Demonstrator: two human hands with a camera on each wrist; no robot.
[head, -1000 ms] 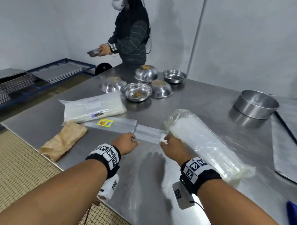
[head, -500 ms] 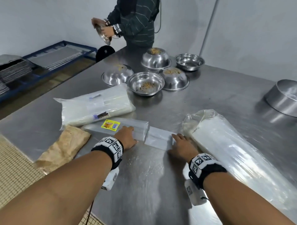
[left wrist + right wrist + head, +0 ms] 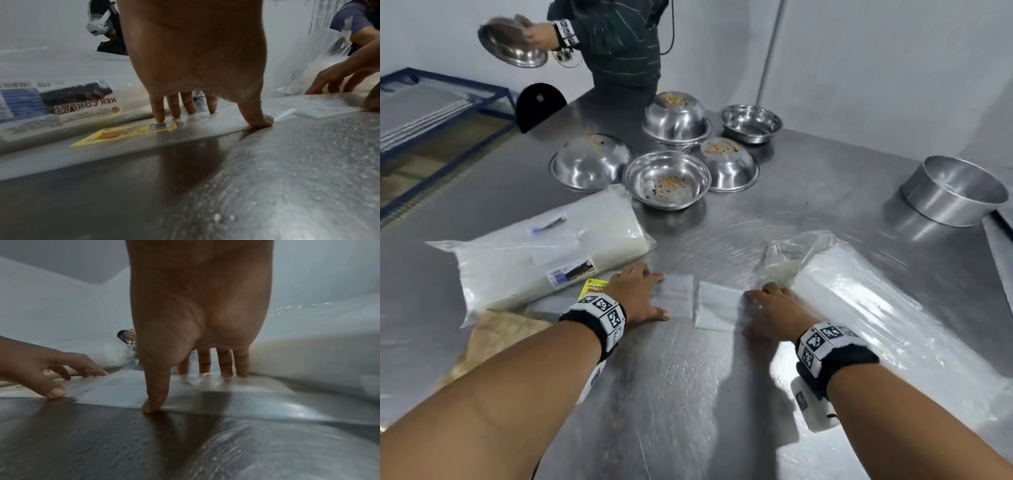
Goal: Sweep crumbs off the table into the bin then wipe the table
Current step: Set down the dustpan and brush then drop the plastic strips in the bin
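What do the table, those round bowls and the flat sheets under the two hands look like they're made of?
The table looks like brushed stainless steel: grey, with swirled scratch marks and soft reflections. The bowls seem polished steel, mirror-bright and curved. The sheets under the left hand and right hand appear to be thin clear plastic, see-through and glossy, probably packaging film.

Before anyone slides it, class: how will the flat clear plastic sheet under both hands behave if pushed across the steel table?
The clear plastic sheet looks thin and limp, so it would likely buckle. On the smooth steel table it probably slips easily. Being light, it may lift or cling.
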